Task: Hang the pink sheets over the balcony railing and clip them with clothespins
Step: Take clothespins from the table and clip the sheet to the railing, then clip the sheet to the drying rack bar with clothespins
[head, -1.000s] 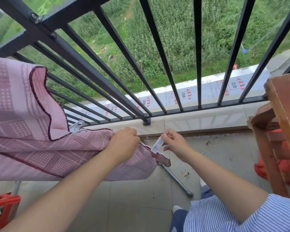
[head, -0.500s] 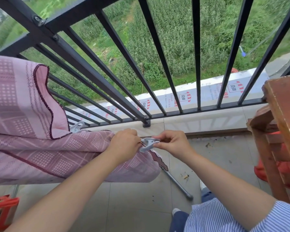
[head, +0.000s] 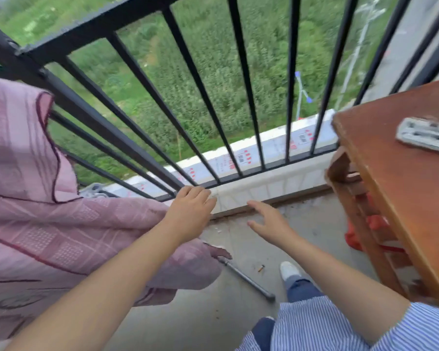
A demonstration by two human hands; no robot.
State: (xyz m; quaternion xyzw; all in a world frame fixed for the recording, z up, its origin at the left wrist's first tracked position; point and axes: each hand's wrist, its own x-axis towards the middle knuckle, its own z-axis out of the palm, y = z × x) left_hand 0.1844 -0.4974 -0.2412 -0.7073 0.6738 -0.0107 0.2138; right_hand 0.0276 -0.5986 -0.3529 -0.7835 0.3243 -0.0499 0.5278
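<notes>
The pink checked sheet (head: 61, 239) with a dark red hem hangs in folds at the left, its upper part lying against the black balcony railing (head: 127, 115). A grey clothespin (head: 94, 192) sits on the sheet's top fold near the railing's foot. My left hand (head: 190, 211) is palm down over the sheet's right end, fingers loosely spread and holding nothing. My right hand (head: 269, 221) hovers just to the right of it, open and empty. The clothespin it held a moment ago is not visible.
A brown wooden table (head: 401, 188) stands at the right with a grey flat object (head: 426, 134) on top and something red (head: 373, 221) beneath. A metal pole (head: 249, 279) lies on the tiled floor by my white shoe (head: 288, 271).
My right hand brought a clothespin to the sheet's end, then let go and drew back empty. My left hand loosened its grip on the sheet. The view swung right toward the table.
</notes>
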